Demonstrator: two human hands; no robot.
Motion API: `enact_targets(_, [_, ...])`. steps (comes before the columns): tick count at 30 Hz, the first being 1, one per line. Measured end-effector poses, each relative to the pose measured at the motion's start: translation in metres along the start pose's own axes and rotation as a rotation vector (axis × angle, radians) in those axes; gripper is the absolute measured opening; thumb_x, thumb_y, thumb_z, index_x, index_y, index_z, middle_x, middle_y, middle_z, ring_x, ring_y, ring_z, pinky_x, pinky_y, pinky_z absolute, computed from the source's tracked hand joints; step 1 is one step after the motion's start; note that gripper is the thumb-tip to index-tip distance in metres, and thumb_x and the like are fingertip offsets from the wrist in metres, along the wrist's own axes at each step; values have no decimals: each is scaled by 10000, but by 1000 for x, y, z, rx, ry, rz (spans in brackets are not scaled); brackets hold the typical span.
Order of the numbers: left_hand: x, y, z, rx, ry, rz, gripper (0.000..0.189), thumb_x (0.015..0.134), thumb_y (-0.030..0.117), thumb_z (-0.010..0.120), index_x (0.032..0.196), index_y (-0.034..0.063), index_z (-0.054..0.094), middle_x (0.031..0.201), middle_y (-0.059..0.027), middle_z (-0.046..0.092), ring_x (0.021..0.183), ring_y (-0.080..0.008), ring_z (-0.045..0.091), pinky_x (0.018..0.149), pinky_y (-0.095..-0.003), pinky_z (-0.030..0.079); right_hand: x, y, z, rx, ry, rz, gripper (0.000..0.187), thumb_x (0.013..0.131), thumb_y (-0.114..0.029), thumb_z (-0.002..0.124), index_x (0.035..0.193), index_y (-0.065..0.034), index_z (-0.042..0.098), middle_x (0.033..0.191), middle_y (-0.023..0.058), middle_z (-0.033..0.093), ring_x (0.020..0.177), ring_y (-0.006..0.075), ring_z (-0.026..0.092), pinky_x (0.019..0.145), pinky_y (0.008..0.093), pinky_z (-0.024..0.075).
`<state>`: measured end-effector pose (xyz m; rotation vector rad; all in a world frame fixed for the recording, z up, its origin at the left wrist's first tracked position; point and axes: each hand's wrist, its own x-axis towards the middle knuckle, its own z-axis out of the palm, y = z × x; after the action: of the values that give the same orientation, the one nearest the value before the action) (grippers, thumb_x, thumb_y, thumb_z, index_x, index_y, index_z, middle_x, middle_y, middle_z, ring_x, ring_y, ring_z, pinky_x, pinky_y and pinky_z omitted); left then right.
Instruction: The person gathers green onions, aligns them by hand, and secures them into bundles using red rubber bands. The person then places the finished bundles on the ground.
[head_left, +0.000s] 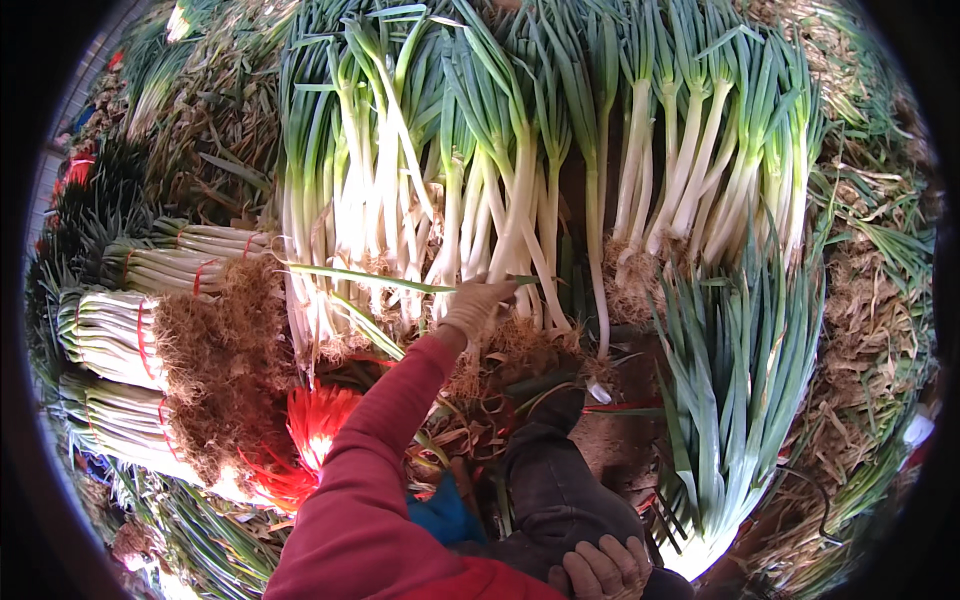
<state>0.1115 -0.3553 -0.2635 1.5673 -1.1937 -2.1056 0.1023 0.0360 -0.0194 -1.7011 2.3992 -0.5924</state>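
My left hand (478, 306), in a light work glove, reaches over the lower stems of a wide row of long green onions (517, 202). A loose green leaf (367, 277) crosses through its fingers and sticks out on both sides. Pale stalks and rootlets lie around and beneath this hand; whether it also grips a stalk is hidden. My right hand (606, 566), gloved too, rests low by my dark-trousered leg (574, 495). Its fingers are curled, and the bottom edge of the picture cuts it off, so its palm is hidden.
Tied onion bundles (112, 337) are stacked at left, roots inward. Beside them lie red ties (319, 420). At right, a big sheaf of green onions (739, 390) stands leaves up by a dark metal rod (825, 502). Dry trimmings (862, 337) cover the right side.
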Motion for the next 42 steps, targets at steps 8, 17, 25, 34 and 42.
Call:
enact_targets(8, [9,-11,0,205,216,135,423,820,206,717,1168,-32,690,801,-80,705,596,-173,613,561,-312,516,2,0,-2,-45,-23,-20,368,833,-297,777,1172,-201,667,1194,7,689,1157,260,632,1051,537,463])
enact_targets(17, [-4,-114,-135,678,454,129,387,815,320,717,1161,147,744,974,-166,759,881,-310,728,794,-393,567,10,-6,-3,-23,-37,-20,355,838,-293,771,1164,-202,662,1194,10,682,1154,263,627,1039,541,461])
enact_targets(25, [40,-102,-109,602,244,-118,605,714,406,888,1118,-12,721,976,-133,750,905,-265,693,859,-365,544,9,-11,2,-24,15,-23,371,832,-286,769,1177,-197,664,1198,12,681,1148,267,631,1029,542,469])
enact_targets(34, [-42,-73,-112,-247,-293,-415,414,745,68,826,1126,-9,683,1171,-222,710,1021,-285,698,810,-474,629,15,-30,6,0,31,-10,328,844,-267,757,1153,-190,679,1191,16,687,1153,267,632,1046,524,467])
enact_targets(42, [-102,5,-42,-386,-447,-177,396,869,267,728,1176,20,681,1040,-86,722,860,-126,666,850,-246,554,26,-51,8,-62,31,-4,352,846,-251,753,1179,-176,664,1204,13,677,1163,250,625,1047,510,470])
